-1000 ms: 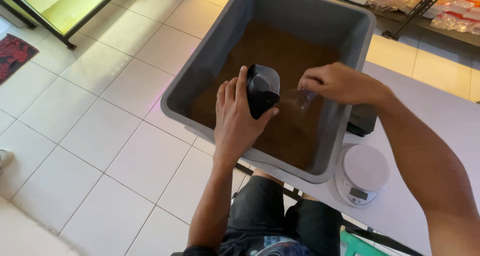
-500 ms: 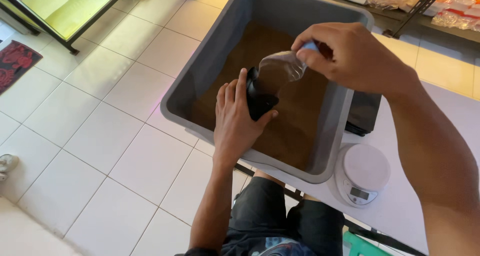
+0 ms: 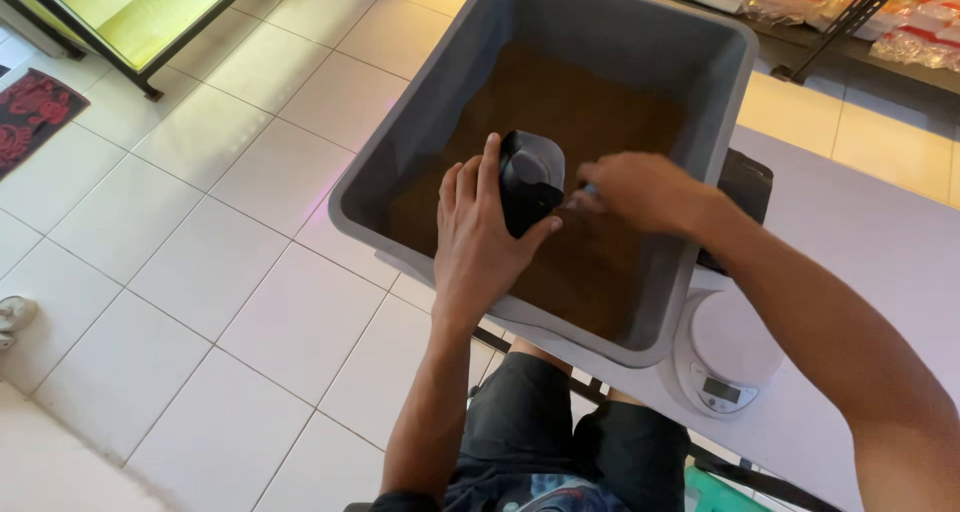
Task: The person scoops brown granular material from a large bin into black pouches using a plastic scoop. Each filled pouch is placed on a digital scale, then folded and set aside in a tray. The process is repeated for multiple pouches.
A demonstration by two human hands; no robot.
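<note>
Hands over grey tub [image 3: 440, 112] w/ brown powder [image 3: 590, 102]: left hand [image 3: 478, 234] gripping dark pouch [image 3: 528, 177], right hand [image 3: 640, 190] pinching its rim.

A single head-worn camera looks steeply down from above the person's own lap, close over the grey tub [image 3: 640, 102] that fills the upper middle of the view. The forearms enter from the bottom edge toward the tub. Left of the tub lies pale tiled floor [image 3: 180, 272]; right of it, the white worktop [image 3: 860, 242] with a round scale [image 3: 722, 357] at the tub's near right corner.
</note>
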